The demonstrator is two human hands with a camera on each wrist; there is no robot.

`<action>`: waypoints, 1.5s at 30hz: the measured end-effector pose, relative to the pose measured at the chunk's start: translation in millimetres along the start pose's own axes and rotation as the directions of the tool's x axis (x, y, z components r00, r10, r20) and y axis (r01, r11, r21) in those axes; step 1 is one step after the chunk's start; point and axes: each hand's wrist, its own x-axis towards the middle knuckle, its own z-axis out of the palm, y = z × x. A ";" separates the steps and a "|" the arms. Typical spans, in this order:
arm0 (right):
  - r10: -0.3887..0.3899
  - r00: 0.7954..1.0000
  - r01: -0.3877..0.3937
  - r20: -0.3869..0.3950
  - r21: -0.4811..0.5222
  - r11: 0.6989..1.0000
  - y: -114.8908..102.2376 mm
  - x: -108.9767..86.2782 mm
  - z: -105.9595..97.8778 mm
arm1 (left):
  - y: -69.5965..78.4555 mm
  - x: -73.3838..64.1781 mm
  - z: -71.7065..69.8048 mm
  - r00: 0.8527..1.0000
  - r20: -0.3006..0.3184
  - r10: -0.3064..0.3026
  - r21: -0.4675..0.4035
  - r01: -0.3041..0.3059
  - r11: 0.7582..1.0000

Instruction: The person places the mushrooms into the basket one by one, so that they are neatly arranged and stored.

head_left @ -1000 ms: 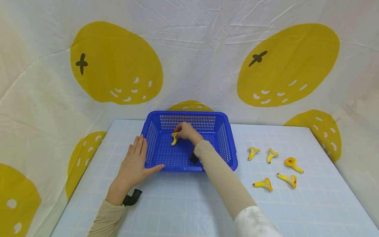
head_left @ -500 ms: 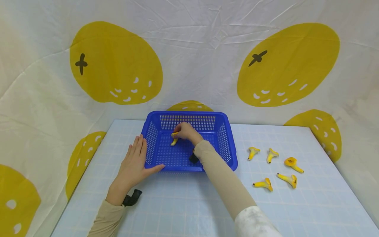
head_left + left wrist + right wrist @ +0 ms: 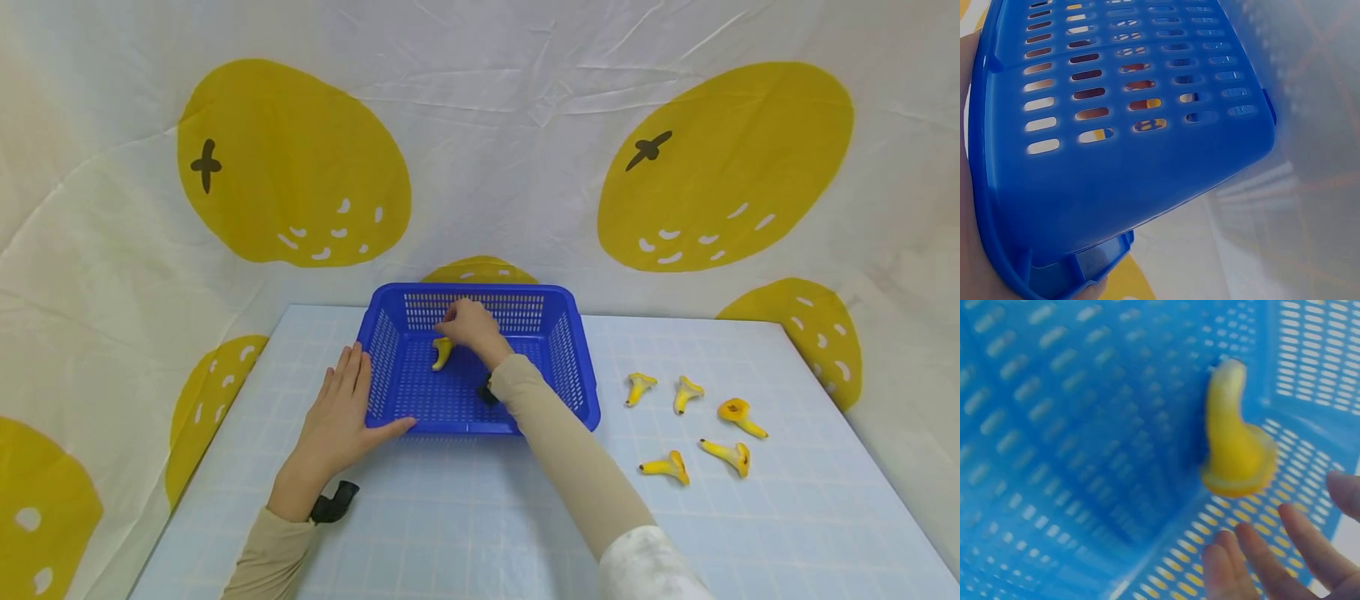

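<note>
In the head view a blue plastic basket (image 3: 468, 427) holds one yellow chanterelle mushroom (image 3: 442, 355) on its floor, towards the left. Just behind and above that mushroom is my right hand (image 3: 472, 327). The right wrist view has its fingers spread and apart from the mushroom (image 3: 1235, 434), with a gap between them. My left hand (image 3: 335, 419) rests against the basket's front left corner, fingers straight along the left side and thumb on the front rim. Up close, the left wrist view gives the basket's slotted outer wall (image 3: 1116, 181).
Several more chanterelles lie on the table to the right of the basket, among them one with a wide orange cap (image 3: 737, 410). The table (image 3: 465, 525) has a pale blue checked cover. A white cloth (image 3: 495, 167) printed with yellow fruit hangs behind.
My right hand has let go of the chanterelle and risen slightly up and back from it. The mushroom stays in the basket. My left hand keeps its place.
</note>
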 end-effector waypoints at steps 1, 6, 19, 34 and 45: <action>0.000 1.000 0.000 -0.004 0.000 1.000 -1.1 -1.3 -2.4 | 0.2 0.2 0.2 1.000 0.001 0.000 -0.002 0.000 1.000; -0.035 0.999 0.037 -0.034 0.045 0.998 -5.8 -10.5 -17.0 | 0.7 1.1 0.8 1.000 0.001 -0.001 -0.003 0.001 1.000; -0.127 0.990 0.138 -0.068 0.189 0.972 -8.1 -45.8 -61.3 | 2.2 3.8 1.7 1.000 0.014 -0.008 -0.018 0.009 1.000; -0.169 0.963 0.217 -0.210 0.234 0.948 16.5 -97.7 -95.6 | 0.8 -1.5 2.8 1.000 0.008 -0.008 -0.018 0.008 1.000; -0.091 0.924 0.249 -0.371 0.404 0.880 72.3 -136.3 -128.5 | 2.0 -1.8 0.7 1.000 0.000 0.000 -0.012 0.000 1.000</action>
